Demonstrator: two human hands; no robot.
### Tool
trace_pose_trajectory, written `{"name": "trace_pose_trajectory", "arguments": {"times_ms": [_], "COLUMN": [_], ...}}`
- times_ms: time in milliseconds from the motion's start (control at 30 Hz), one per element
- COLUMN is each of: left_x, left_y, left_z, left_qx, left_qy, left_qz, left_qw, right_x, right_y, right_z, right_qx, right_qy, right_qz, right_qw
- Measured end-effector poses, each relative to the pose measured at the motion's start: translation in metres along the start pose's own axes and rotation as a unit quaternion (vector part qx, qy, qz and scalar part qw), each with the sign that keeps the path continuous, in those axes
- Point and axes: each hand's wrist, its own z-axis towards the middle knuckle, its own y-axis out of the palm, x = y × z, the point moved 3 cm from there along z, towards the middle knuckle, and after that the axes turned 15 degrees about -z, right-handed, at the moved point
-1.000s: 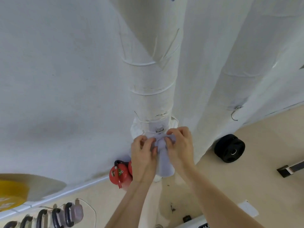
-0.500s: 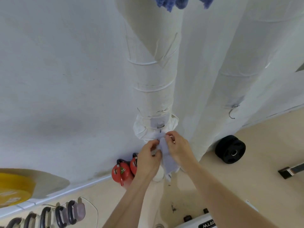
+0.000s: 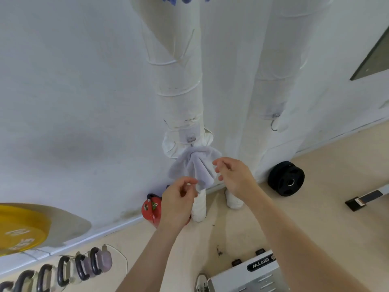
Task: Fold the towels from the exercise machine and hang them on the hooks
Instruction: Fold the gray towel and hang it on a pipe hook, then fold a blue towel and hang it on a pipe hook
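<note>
Nearest the camera, a grey metal machine casing point(image 3: 248, 277) with a black label is jutting in over a beige floor point(image 3: 315, 207). Above it, the person's left hand point(image 3: 177, 199) is hovering with fingers curled at the bottom tip of a pale lavender terry towel point(image 3: 195, 165). Whether thumb and forefinger are pinching that tip cannot be told. The right hand point(image 3: 233, 175) is poised just beside the towel's right edge, its fingers loosely bent and holding nothing.

The towel, soft and gathered into fan-like pleats, is hanging from a small metal hook point(image 3: 191, 140) on a white cloth-wrapped pipe point(image 3: 179, 81), so this hanging is looking all but finished. Further right, a second thin wire hook point(image 3: 273, 125) on a neighbouring white wrapped pipe point(image 3: 271, 70) is sitting bare, apparently awaiting another towel. At the top edge, a shaggy blue cloth point(image 3: 168, 0) is dangling, possibly another towel, though its hook is lying out of view.
</note>
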Motion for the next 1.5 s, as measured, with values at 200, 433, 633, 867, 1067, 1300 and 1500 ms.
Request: {"name": "trace_pose_trajectory", "arguments": {"times_ms": [200,433,633,867,1067,1300,1500], "left_x": [-0.016,-0.048,-0.069,-0.099,-0.127,-0.15,-0.174], "left_y": [0.025,0.062,0.099,0.123,0.128,0.144,0.162], "left_z": [-0.092,-0.197,-0.268,-0.36,-0.453,-0.562,-0.661], "left_qx": [-0.106,-0.205,-0.308,-0.444,-0.526,-0.606,-0.641], "left_qy": [0.009,0.036,0.01,0.018,0.032,0.042,0.035], "left_qz": [0.066,0.198,0.218,0.23,0.208,0.237,0.258], "left_qw": [0.992,0.958,0.926,0.866,0.824,0.758,0.721], "right_x": [0.043,0.144,0.227,0.282,0.307,0.325,0.357], "right_y": [-0.017,-0.018,-0.02,-0.006,0.018,0.023,0.024], "right_z": [-0.076,-0.205,-0.317,-0.464,-0.607,-0.749,-0.849], "right_qx": [0.021,-0.119,-0.135,-0.017,0.044,0.089,0.143], "right_qy": [-0.014,-0.008,0.094,0.265,0.388,0.484,0.526], "right_qz": [-0.097,-0.213,-0.232,-0.169,-0.128,-0.059,0.023], "right_qw": [0.995,0.97,0.959,0.949,0.912,0.868,0.838]}}
